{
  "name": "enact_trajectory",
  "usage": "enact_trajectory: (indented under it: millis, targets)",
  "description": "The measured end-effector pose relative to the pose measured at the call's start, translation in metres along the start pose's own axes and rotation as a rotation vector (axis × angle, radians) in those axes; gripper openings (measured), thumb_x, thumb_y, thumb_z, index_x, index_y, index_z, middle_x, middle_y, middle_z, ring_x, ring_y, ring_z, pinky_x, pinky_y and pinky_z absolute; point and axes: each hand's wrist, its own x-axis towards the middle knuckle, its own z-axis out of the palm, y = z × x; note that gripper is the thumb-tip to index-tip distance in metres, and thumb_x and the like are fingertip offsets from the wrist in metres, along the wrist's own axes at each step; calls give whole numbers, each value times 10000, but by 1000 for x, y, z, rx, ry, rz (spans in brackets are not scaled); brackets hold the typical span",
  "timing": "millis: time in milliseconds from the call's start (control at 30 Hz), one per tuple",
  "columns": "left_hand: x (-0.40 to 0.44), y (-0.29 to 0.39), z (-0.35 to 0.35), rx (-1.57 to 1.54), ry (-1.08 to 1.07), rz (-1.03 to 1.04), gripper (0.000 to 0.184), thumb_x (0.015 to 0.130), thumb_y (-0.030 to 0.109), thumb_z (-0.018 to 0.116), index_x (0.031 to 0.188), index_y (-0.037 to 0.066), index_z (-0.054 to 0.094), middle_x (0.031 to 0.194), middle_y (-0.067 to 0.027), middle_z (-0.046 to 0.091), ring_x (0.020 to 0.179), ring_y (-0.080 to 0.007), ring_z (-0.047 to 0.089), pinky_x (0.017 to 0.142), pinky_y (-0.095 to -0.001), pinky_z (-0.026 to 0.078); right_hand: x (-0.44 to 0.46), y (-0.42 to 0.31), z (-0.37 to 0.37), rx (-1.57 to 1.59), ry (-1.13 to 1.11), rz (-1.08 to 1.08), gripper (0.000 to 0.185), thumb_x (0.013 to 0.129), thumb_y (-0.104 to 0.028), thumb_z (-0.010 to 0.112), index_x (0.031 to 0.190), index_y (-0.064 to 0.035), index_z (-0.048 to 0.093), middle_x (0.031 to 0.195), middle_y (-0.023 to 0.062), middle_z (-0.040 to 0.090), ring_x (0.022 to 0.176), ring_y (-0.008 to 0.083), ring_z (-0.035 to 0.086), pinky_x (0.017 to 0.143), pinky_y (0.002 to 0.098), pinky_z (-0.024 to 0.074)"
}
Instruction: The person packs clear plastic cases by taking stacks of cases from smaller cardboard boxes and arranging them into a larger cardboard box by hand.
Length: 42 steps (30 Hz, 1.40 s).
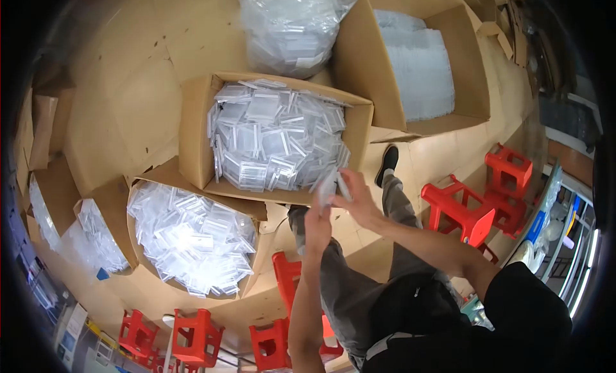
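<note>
At the near right corner of the middle cardboard box (192, 148), both hands are close together. My left hand (317, 224) is closed around the lower end of a clear plastic piece (326, 189), which stands roughly upright. Beside it, my right hand (360, 201) has its fingers bent round the edge of another clear, whitish plastic piece (343, 186); whether the two pieces are joined I cannot tell. Loose flat clear plastic pieces (276, 142) fill the middle box in a jumbled heap.
A second box of loose clear pieces (192, 238) stands at lower left. Behind are a filled clear bag (292, 33) and a box (471, 65) with neatly stacked clear sheets (417, 71). Red stools (459, 209) stand at right, others (196, 338) below. Shelving (571, 238) runs along the right.
</note>
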Motion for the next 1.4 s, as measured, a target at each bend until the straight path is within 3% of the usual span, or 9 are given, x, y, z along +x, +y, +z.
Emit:
enact_trajectory:
  millis: [167,333,500,667,700,933,1067,1167,1400]
  targets:
    - [-17,34,20,-676,-270,-36,582,885,79,543,1438,42,364,1407,-50,449,1281,-205,436,1074,-339,333,-4,-34,0,-282,81,-20,785,849,-494,612,1432,-16,394,1232,278,508,1119,446,525,954,494,432]
    - [-24,20,46,-829,-320,-181,707,885,128,550,1519,42,249,1471,-70,385,1373,-213,351,1134,-343,258,-16,-29,-22,-118,38,89,677,941,-511,443,1416,-28,435,1220,326,532,1105,501,529,955,507,429]
    - [-11,-24,76,-884,-348,-244,699,863,138,557,1499,46,282,1450,-66,409,1344,-221,396,1131,-350,275,-8,35,-22,109,29,273,703,930,-550,483,1400,-29,454,1183,306,514,1092,451,549,948,460,452]
    - [-3,-69,68,-946,-174,-256,660,834,201,559,1448,66,357,1403,-68,465,1323,-221,426,1114,-372,307,8,59,8,-75,143,222,566,853,-424,665,1244,-30,557,1139,270,520,1067,410,548,932,433,462]
    - [1,-66,63,-1067,-115,-321,647,829,229,562,1430,68,385,1388,-70,485,1313,-219,439,1107,-380,316,14,88,26,-11,98,160,586,856,-362,702,1304,-47,494,1144,215,498,1066,309,525,923,410,456]
    - [41,-73,10,-1107,68,-245,672,817,326,616,1386,14,443,1336,-149,550,1225,-303,533,1068,-451,390,88,87,50,206,-24,279,687,845,-309,714,1397,-61,390,1274,219,458,1111,311,551,916,408,484]
    - [60,-77,-9,-1145,-58,-292,751,793,392,639,1412,25,420,1342,-185,545,1173,-393,563,1009,-541,435,171,114,58,-651,-121,-29,702,763,-217,753,1336,-7,406,1295,237,456,1097,381,566,855,423,529]
    - [62,-79,-13,-1187,-99,-308,740,782,388,645,1407,48,441,1334,-194,551,1205,-419,542,1008,-581,426,201,152,80,-827,-27,-238,517,771,-96,640,1256,-14,481,1229,201,523,995,375,597,782,434,560]
    - [63,-62,5,-1058,-99,-369,777,735,454,664,1380,65,474,1327,-159,551,1288,-423,467,1014,-555,424,165,142,11,-593,56,-333,458,816,-71,572,1263,-18,488,1077,178,571,979,337,615,818,397,553]
